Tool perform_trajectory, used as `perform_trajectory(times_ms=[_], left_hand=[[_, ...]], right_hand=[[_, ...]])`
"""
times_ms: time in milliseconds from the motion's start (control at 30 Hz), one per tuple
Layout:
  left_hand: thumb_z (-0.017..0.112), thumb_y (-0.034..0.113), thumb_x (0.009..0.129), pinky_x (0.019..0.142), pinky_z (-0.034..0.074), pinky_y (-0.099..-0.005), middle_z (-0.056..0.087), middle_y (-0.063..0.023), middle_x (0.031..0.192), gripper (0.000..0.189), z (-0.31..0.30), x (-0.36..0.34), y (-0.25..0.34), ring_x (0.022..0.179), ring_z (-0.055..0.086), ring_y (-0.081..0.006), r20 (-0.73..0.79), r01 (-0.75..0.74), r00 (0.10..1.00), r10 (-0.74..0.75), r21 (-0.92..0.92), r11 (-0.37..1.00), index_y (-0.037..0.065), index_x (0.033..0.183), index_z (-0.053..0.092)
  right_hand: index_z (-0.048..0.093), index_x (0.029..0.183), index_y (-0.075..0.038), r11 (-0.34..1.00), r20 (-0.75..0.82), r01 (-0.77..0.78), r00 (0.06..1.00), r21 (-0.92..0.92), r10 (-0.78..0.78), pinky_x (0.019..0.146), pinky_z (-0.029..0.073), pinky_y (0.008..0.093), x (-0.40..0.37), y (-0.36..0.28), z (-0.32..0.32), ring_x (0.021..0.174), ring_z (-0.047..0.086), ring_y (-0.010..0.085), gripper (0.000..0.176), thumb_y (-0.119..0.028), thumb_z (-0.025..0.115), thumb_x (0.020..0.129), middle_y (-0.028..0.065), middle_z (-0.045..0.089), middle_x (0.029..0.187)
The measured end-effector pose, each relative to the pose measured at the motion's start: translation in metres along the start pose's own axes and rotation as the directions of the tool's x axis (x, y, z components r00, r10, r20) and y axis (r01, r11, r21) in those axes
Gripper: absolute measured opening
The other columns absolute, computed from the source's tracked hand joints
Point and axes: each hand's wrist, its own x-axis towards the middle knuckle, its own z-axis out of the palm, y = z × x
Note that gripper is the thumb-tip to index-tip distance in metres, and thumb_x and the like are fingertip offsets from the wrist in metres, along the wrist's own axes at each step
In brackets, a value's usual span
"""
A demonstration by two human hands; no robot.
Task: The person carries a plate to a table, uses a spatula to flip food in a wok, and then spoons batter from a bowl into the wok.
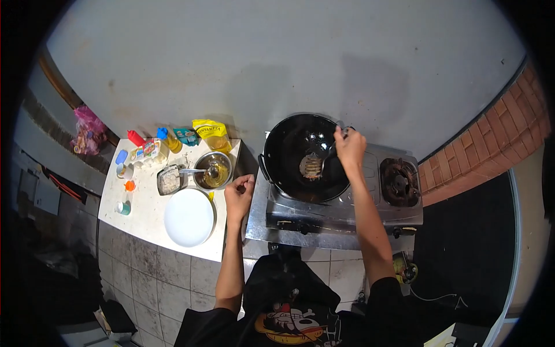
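Note:
A black wok (283, 136) sits on the left side of the steel stove. My right hand (350, 148) is closed around the handle of a slotted spatula (313, 166), at the wok's right rim. The spatula's head is down at the wok's bottom, in a shiny patch that looks like oil. My left hand (239, 196) hangs with loosely curled fingers in front of the side table's right edge, left of the wok; nothing shows in it. Nearest to it are a steel bowl (200, 178) of yellowish liquid with a spoon, and a white plate (189, 217).
The stove (370, 211) has a second, sooty burner (399, 182) at right, by a brick ledge (462, 156). On the side table (150, 231) stand a yellow oil pouch (212, 134), a tray of white powder (169, 180), a red bottle (135, 137) and small containers.

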Motion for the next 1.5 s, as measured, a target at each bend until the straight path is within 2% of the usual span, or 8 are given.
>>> perform_trajectory(times_ms=[67, 267, 333, 467, 867, 1267, 1333, 1500], left_hand=[[0.064, 0.013, 0.086, 0.054, 0.038, -0.0193, 0.057, 0.0018, 0.065, 0.019, -0.004, -0.011, 0.003, 0.059, 0.046, -0.0033, -0.001, -0.011, 1.000, 0.011, -0.092, 0.996, -0.004, 0.095, 0.067], [0.062, 0.015, 0.089, 0.058, 0.039, -0.0182, 0.059, 0.0025, 0.071, 0.021, -0.022, -0.044, 0.015, 0.063, 0.047, -0.0034, 0.001, 0.033, 0.999, -0.033, -0.022, 0.999, -0.003, 0.096, 0.067], [0.060, 0.016, 0.090, 0.060, 0.040, -0.0190, 0.061, 0.0011, 0.073, 0.021, -0.018, -0.052, 0.019, 0.065, 0.048, -0.0041, -0.025, 0.067, 0.997, -0.069, -0.055, 0.996, -0.003, 0.097, 0.067], [0.060, 0.016, 0.091, 0.065, 0.041, -0.0195, 0.063, -0.0007, 0.078, 0.023, -0.006, -0.067, 0.029, 0.070, 0.051, -0.0052, 0.023, 0.069, 0.997, -0.067, -0.082, 0.994, -0.003, 0.101, 0.066], [0.060, 0.018, 0.090, 0.065, 0.040, -0.0209, 0.061, -0.0002, 0.077, 0.025, -0.025, -0.076, 0.028, 0.071, 0.050, -0.0058, -0.030, 0.169, 0.985, -0.171, -0.076, 0.983, -0.002, 0.104, 0.066], [0.060, 0.017, 0.090, 0.069, 0.042, -0.0213, 0.062, -0.0015, 0.079, 0.025, -0.036, -0.061, 0.014, 0.072, 0.051, -0.0071, 0.045, 0.125, 0.992, -0.121, -0.090, 0.988, -0.003, 0.104, 0.065], [0.057, 0.023, 0.092, 0.088, 0.041, -0.0294, 0.066, -0.0091, 0.097, 0.029, -0.037, -0.059, 0.015, 0.092, 0.055, -0.0140, 0.086, 0.198, 0.978, -0.192, -0.068, 0.978, -0.003, 0.104, 0.066], [0.057, 0.023, 0.092, 0.088, 0.040, -0.0294, 0.066, -0.0091, 0.097, 0.030, -0.035, -0.058, 0.014, 0.092, 0.055, -0.0142, 0.090, 0.181, 0.981, -0.174, -0.070, 0.981, -0.003, 0.104, 0.065]], right_hand=[[0.062, 0.065, 0.004, 0.998, -0.127, 0.024, 0.992, 0.065, -0.015, 0.057, 0.047, 0.0447, 0.006, 0.019, -0.016, 0.059, 0.059, 0.0420, 0.034, -0.027, 0.063, 0.081, 0.0227, 0.058, 0.059], [0.058, 0.064, 0.005, 0.919, 0.037, -0.278, 0.960, 0.279, 0.279, 0.056, 0.045, 0.0444, 0.020, 0.037, -0.075, 0.058, 0.058, 0.0406, 0.033, -0.023, 0.062, 0.081, 0.0204, 0.056, 0.055], [0.056, 0.065, 0.006, 0.997, -0.021, -0.061, 0.998, 0.044, 0.062, 0.058, 0.044, 0.0451, 0.020, 0.042, -0.071, 0.058, 0.057, 0.0408, 0.033, -0.023, 0.061, 0.082, 0.0201, 0.056, 0.055], [0.058, 0.071, 0.004, 0.996, -0.147, 0.085, 0.986, 0.027, -0.080, 0.060, 0.043, 0.0481, 0.011, 0.043, -0.051, 0.062, 0.057, 0.0430, 0.029, -0.023, 0.060, 0.082, 0.0221, 0.057, 0.060], [0.063, 0.075, 0.004, 0.985, 0.121, 0.166, 0.978, 0.042, -0.170, 0.061, 0.046, 0.0475, 0.013, 0.029, -0.024, 0.064, 0.058, 0.0443, 0.029, -0.023, 0.059, 0.085, 0.0240, 0.058, 0.063], [0.059, 0.067, 0.006, 0.991, 0.060, -0.014, 0.998, 0.133, 0.006, 0.059, 0.044, 0.0464, 0.007, 0.042, -0.011, 0.061, 0.057, 0.0431, 0.034, -0.025, 0.062, 0.082, 0.0245, 0.055, 0.059], [0.059, 0.068, 0.006, 0.994, 0.044, -0.022, 0.999, 0.109, 0.017, 0.059, 0.043, 0.0465, 0.006, 0.040, -0.015, 0.061, 0.056, 0.0430, 0.034, -0.025, 0.063, 0.082, 0.0245, 0.055, 0.059], [0.059, 0.068, 0.006, 0.988, 0.028, -0.065, 0.998, 0.139, 0.061, 0.056, 0.042, 0.0463, 0.006, 0.041, -0.024, 0.057, 0.055, 0.0429, 0.034, -0.025, 0.063, 0.081, 0.0238, 0.054, 0.057]])
